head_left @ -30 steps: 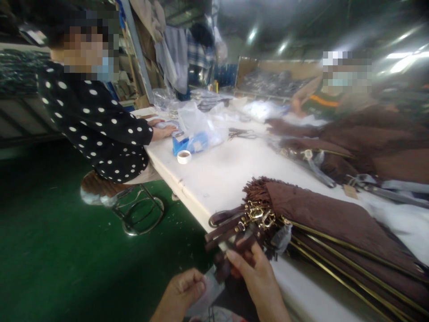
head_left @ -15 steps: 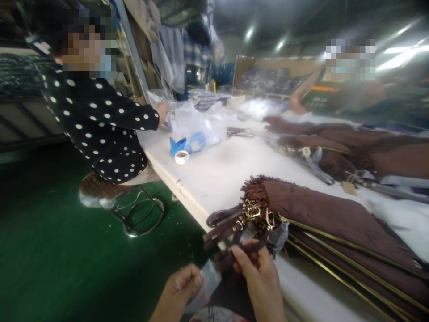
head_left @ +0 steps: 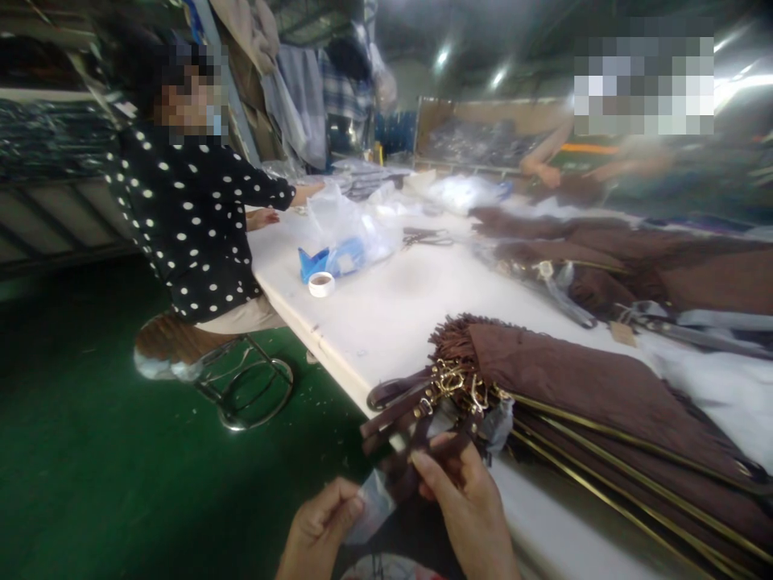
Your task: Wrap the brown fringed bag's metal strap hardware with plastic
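Note:
A stack of brown fringed bags [head_left: 580, 403] with gold zip edges lies on the white table [head_left: 386, 314], their brown straps and gold clasps [head_left: 450, 387] hanging over the near edge. My right hand [head_left: 468, 507] is closed on a brown strap [head_left: 416, 459] at the table's edge. My left hand [head_left: 317, 528], just left of it, pinches a small clear plastic sleeve [head_left: 371, 503]. The strap's end meets the sleeve between my hands.
A person in a black dotted top [head_left: 193, 217] sits on a stool [head_left: 205, 362] at the table's left, reaching into clear bags. A tape roll [head_left: 321, 283], a blue packet [head_left: 326, 262] and scissors [head_left: 426, 237] lie mid-table. More brown bags [head_left: 634, 266] and another person sit far right. Green floor [head_left: 90, 451] lies left.
The seated person's arm has reached farther across the table. My hands have stayed at the strap ends, the left thumb shifting slightly on the sleeve.

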A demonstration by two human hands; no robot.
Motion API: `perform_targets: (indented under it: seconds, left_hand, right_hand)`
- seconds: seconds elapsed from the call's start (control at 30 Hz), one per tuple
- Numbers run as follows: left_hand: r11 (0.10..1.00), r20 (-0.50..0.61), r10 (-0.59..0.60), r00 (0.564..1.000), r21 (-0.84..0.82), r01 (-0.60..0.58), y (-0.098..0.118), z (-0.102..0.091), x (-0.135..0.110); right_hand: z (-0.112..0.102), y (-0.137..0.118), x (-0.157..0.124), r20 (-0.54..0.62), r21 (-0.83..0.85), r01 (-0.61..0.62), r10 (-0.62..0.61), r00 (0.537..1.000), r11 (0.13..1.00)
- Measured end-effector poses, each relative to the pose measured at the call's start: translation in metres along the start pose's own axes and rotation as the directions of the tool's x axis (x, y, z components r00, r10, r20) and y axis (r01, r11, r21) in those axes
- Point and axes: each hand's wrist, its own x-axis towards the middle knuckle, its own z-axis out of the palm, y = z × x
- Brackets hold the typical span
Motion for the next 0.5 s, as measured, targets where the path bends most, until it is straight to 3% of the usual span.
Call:
perform_targets:
  seconds: [0.2,0.5]
  left_hand:
    - [1.000,-0.025,-0.018,1.000,0.012,0.018,0.002,0.008,0.000]
    - [0.927,0.100,-0.235,0.967,-0.276,0.254,0.006,0.029,0.009]
  right_hand:
    - [-0.003,-0.002,0.001,0.098,-0.020,0.048,-0.046,0.994,0.999]
    - [-0.012,0.002,0.004,0.179,-0.074,0.079,-0.065,0.982,0.994]
